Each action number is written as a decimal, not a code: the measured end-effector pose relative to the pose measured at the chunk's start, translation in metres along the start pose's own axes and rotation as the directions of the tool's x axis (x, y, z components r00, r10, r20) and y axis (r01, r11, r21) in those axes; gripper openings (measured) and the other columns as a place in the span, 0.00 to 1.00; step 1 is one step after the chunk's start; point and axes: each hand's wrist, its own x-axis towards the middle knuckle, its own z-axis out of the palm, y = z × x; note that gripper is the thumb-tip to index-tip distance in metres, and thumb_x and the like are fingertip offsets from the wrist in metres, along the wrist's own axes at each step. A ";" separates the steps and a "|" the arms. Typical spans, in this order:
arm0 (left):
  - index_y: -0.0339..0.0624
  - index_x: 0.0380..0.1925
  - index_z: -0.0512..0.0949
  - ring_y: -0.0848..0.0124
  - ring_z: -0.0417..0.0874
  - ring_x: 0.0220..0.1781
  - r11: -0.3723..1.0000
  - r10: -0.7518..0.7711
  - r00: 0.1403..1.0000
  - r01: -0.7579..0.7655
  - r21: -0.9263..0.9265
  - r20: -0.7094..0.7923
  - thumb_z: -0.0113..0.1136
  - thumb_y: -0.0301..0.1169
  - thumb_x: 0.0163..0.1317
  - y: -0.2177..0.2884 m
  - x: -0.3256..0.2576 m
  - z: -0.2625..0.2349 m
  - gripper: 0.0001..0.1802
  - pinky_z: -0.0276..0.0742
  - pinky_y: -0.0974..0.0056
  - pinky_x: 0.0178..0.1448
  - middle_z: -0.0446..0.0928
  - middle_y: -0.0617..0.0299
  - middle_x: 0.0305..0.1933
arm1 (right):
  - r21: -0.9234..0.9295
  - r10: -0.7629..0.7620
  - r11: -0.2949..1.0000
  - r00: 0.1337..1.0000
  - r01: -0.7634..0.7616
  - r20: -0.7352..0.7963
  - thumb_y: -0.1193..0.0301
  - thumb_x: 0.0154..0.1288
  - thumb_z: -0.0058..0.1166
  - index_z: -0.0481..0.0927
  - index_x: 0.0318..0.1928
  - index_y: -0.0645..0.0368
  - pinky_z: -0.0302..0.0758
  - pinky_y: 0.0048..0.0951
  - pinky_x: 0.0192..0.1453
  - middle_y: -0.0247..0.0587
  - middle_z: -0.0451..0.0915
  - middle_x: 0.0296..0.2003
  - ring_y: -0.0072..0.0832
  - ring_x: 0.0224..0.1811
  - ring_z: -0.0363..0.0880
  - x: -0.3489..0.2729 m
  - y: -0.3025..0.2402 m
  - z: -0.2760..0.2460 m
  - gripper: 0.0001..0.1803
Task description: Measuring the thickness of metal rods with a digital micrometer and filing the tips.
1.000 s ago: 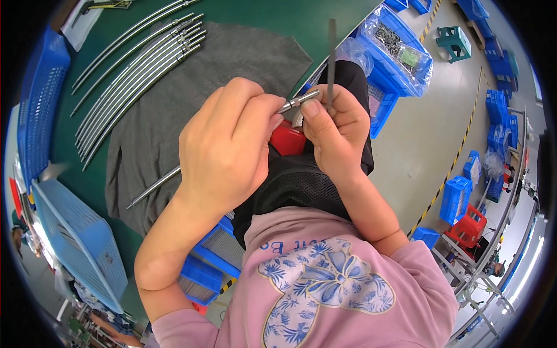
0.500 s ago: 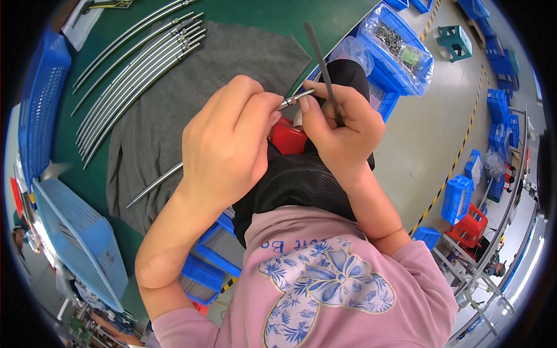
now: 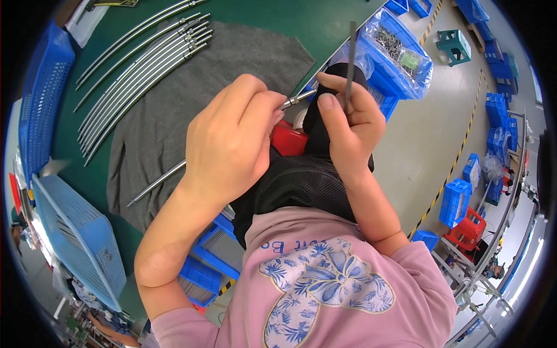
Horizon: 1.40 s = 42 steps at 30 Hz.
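Observation:
A slim silver metal rod (image 3: 155, 184) runs slantwise through my left hand (image 3: 229, 139), whose fingers are closed round it. Past my fingertips its collared end (image 3: 295, 100) sticks out, pointing up and to the right. My right hand (image 3: 355, 124) grips a thin, flat, dark grey strip (image 3: 351, 55) that stands nearly upright. The curled fingers of that hand hold its lower end. My right thumb and forefinger are spread just beside the rod's tip, apart from it. What kind of tool the strip is, I cannot make out.
Several similar rods (image 3: 139, 78) lie side by side on a grey cloth (image 3: 255, 55) and the green table (image 3: 243, 13). Blue baskets (image 3: 81, 232) stand at the left. A blue bin (image 3: 426, 81) with small metal parts sits at the right, beyond it a green stool (image 3: 454, 46).
My right hand has moved slightly right with the strip, and its thumb and forefinger have come off the rod's tip. The strip stands more upright. My left hand has barely moved.

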 end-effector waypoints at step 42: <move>0.40 0.26 0.77 0.65 0.72 0.26 0.994 -0.093 0.996 0.093 0.052 0.000 0.63 0.22 0.43 0.003 -0.002 0.004 0.07 0.69 0.63 0.28 0.69 0.63 0.26 | -0.179 -0.231 0.939 0.925 0.292 0.301 0.89 0.52 0.42 0.73 0.56 0.64 0.73 0.21 0.34 0.38 0.74 0.24 0.25 0.22 0.74 -0.029 0.008 -0.010 0.28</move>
